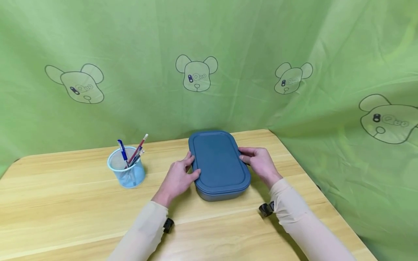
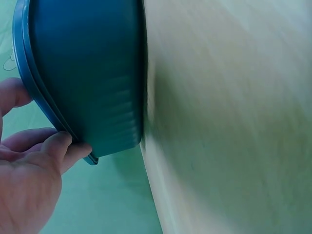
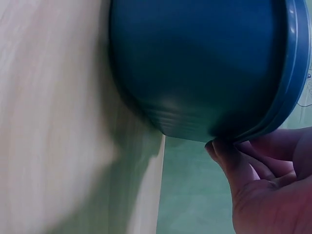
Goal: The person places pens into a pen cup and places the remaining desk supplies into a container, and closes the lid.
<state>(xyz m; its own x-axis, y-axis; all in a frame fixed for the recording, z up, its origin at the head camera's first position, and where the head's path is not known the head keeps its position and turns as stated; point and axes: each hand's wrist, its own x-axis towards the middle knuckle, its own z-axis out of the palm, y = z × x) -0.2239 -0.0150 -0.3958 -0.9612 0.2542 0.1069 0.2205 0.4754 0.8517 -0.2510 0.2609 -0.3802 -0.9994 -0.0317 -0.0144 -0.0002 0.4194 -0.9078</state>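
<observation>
A dark blue lunch box (image 1: pixel 219 197) sits on the wooden table, its rounded rectangular lid (image 1: pixel 217 159) in place on top. On the box's left side my left hand (image 1: pixel 177 178) grips the lid's rim, with the thumb over the edge. In the left wrist view, the other fingers (image 2: pixel 58 142) of that hand lie against the rim's side and underside. My right hand (image 1: pixel 260 162) holds the opposite rim. The right wrist view shows its fingertips (image 3: pixel 222 148) right under the lid's edge, against the box wall.
To the left stands a light blue mesh pen holder (image 1: pixel 128 177) with a blue pen (image 1: pixel 122 150), a red pencil (image 1: pixel 138 150) and other writing tools. A green curtain (image 1: pixel 147 101) with bear-head drawings hangs behind the table (image 1: pixel 81 210) and along its right edge.
</observation>
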